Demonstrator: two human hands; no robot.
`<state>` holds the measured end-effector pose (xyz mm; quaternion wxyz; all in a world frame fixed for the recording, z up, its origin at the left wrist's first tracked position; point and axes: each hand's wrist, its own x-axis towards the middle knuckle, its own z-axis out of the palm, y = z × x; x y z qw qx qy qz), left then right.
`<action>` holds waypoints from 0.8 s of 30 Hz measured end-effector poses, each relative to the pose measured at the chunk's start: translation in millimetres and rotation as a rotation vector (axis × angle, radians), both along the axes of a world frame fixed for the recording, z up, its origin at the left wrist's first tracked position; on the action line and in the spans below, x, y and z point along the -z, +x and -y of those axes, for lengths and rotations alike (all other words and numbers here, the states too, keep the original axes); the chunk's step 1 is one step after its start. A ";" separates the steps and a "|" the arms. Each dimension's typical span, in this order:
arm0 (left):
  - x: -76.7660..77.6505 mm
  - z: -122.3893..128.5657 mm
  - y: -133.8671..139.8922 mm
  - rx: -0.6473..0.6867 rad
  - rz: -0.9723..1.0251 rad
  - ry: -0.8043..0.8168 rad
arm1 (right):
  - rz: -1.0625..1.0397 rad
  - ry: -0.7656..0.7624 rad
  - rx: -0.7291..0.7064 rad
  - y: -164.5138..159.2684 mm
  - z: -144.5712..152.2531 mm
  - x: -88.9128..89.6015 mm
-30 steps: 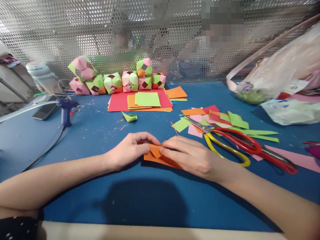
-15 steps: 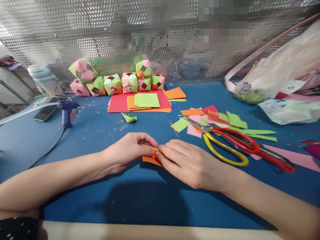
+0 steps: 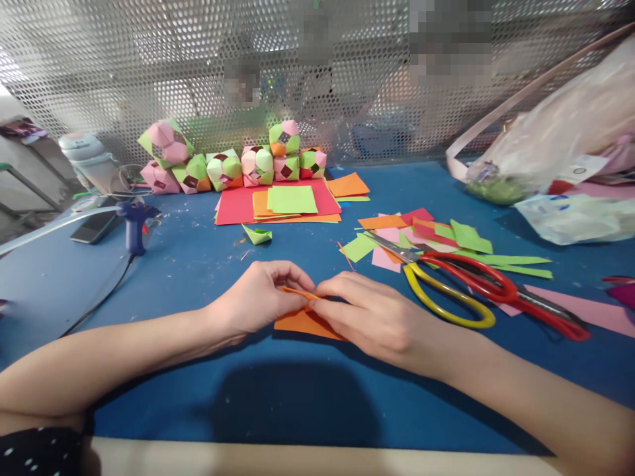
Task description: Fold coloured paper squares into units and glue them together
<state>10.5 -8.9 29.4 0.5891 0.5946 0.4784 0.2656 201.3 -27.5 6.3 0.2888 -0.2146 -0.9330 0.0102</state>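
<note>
A folded piece of orange paper [image 3: 306, 322] lies low over the blue table, pinched between both hands. My left hand [image 3: 262, 294] grips its left side, thumb in front and fingers curled behind. On the right, my right hand [image 3: 370, 317] closes over the paper's other end and hides part of it. One flap spreads toward me beneath the fingers. Beyond the hands rests a small folded green paper piece [image 3: 258, 234]. Scissors with one yellow handle [image 3: 449, 297] and a pair with red handles [image 3: 486, 281] lie right of my right hand.
Behind are paper sheets [image 3: 233, 206] and folded paper balls [image 3: 223, 168] along a perforated metal screen [image 3: 377, 86]. Paper scraps [image 3: 421, 231] lie right. A blue glue gun [image 3: 133, 228], a phone [image 3: 96, 225] and a bottle [image 3: 89, 162] stand left; plastic bags [image 3: 570, 218] sit far right.
The orange paper has opened out, and a wider flap now shows toward me. Both hands stay nearly in place, still pinching it.
</note>
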 end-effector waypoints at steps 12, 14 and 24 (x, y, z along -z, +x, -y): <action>13.0 0.3 -1.5 0.003 0.000 0.128 | -0.225 -0.308 0.124 -8.5 -3.6 10.2; 16.4 -0.6 -1.9 0.006 -0.005 0.150 | -0.233 -0.323 0.142 -9.5 -4.0 10.0; 24.3 -4.7 -2.1 0.020 -0.001 0.178 | -0.254 -0.292 0.160 -8.5 -6.6 11.3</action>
